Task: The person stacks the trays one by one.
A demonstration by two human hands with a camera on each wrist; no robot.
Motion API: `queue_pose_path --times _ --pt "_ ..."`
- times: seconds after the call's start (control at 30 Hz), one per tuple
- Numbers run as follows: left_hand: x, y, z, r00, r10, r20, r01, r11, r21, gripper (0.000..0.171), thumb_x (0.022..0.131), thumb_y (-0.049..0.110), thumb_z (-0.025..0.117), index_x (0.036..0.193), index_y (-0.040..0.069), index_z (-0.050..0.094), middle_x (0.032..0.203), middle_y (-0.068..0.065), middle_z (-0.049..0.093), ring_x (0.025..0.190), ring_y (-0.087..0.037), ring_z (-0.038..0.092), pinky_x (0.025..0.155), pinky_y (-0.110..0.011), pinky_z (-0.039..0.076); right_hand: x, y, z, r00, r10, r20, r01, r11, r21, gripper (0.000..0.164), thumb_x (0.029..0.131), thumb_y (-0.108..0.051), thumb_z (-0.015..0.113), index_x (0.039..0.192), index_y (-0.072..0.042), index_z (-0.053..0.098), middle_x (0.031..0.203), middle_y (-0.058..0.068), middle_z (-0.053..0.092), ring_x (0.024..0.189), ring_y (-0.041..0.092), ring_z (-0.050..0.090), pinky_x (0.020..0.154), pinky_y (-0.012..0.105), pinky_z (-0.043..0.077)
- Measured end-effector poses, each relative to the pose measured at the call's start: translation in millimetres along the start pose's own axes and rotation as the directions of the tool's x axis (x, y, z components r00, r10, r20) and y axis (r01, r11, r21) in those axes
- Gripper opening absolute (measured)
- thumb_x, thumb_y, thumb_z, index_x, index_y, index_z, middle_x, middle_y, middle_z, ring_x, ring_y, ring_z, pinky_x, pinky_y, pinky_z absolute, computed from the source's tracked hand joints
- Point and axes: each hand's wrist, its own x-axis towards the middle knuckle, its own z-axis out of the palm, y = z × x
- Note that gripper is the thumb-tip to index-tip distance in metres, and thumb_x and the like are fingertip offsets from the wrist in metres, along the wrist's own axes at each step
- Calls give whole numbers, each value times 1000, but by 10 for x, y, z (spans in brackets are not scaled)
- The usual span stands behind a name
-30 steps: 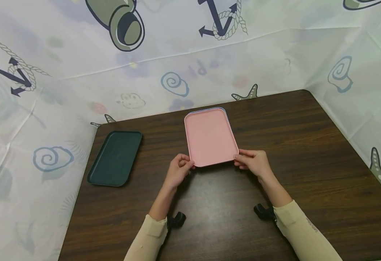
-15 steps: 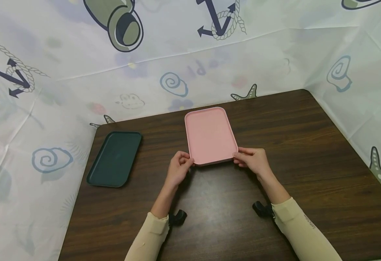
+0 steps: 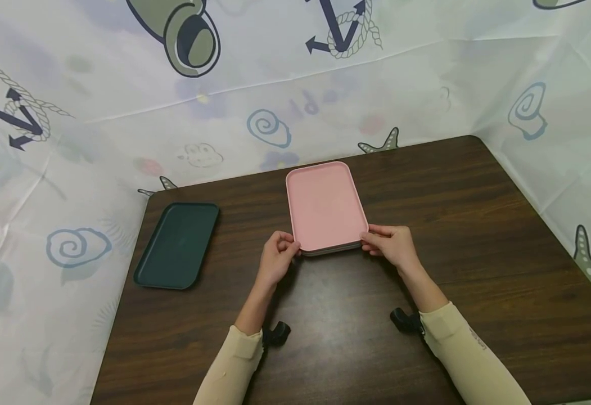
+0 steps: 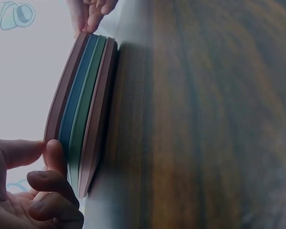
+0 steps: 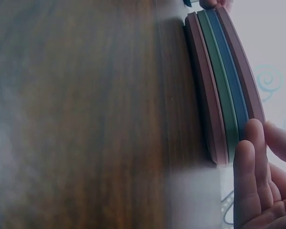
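Observation:
A pink tray [image 3: 327,207] lies on top of a stack of trays near the table's far edge. Both wrist views show the layers under it: a blue tray [image 4: 81,78], a green tray [image 5: 218,71] and another pink tray [image 4: 96,109]; a dark band at the bottom is unclear. My left hand [image 3: 276,260] pinches the top tray's near left corner, thumb above and index finger at the side below its rim. At the near right corner, my right hand [image 3: 393,247] pinches the same tray between thumb and fingers.
A dark green tray [image 3: 177,246] lies apart on the left of the brown wooden table [image 3: 477,247]. Printed white cloth [image 3: 174,124] hangs behind the table and at both sides.
The pink top tray has shifted slightly away from me, with both hands on it. The blue rim behind it is now covered, and the lower trays' near edges show beneath it.

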Motion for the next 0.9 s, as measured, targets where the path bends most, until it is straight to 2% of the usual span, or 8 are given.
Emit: queue_pose_path --times 0.2,0.47,0.5,0.57,0.73,0.8,0.9 --pt "12 -12 2 1000 2 -5 -2 1000 10 14 92 4 66 99 -1 55 72 -16 66 58 -28 53 50 -23 36 4 -13 12 1000 -16 -19 16 1000 0 41 86 -12 77 118 11 65 82 16 73 63 14 71 60 30 56" --pt "30 -9 -4 1000 -15 -8 15 1000 11 13 92 5 66 99 1 57 74 -17 67 56 -23 51 50 -23 36 36 -4 23 998 -56 -41 53 997 -63 42 86 -12 77 118 11 65 85 23 71 61 14 71 57 27 56" --pt "29 -10 -9 1000 -11 -5 11 1000 6 13 92 6 66 99 1 57 74 -16 67 56 -23 51 50 -23 37 33 -8 25 998 -56 -43 53 996 -68 42 85 -12 77 118 11 65 85 23 71 61 14 71 57 28 56" --pt "-4 82 -24 1000 -19 17 18 1000 7 13 93 4 65 101 -2 57 77 -22 67 60 -32 53 51 -23 37 25 -15 30 997 -54 -48 50 996 -78 42 85 -12 77 118 10 65 84 21 72 61 14 71 57 28 56" --pt "-12 65 -36 999 -31 33 31 999 18 15 93 5 65 104 -2 57 78 -20 67 61 -32 52 53 -24 38 18 -15 47 997 -53 -57 47 994 -103 42 85 -12 77 119 10 65 81 19 72 61 14 71 57 28 56" --pt "12 -34 -35 999 -22 23 21 1000 23 15 93 7 65 104 1 58 76 -15 68 58 -22 50 53 -24 38 15 -12 55 997 -58 -60 51 992 -116 42 86 -12 77 119 10 65 81 19 72 61 14 70 57 28 56" --pt "-25 -4 -52 999 -17 43 15 999 46 18 93 6 65 108 -1 58 78 -20 68 57 -21 49 53 -23 37 -3 -20 65 996 -68 -59 59 988 -139 42 87 -13 76 120 10 64 82 20 72 61 15 71 57 29 56"
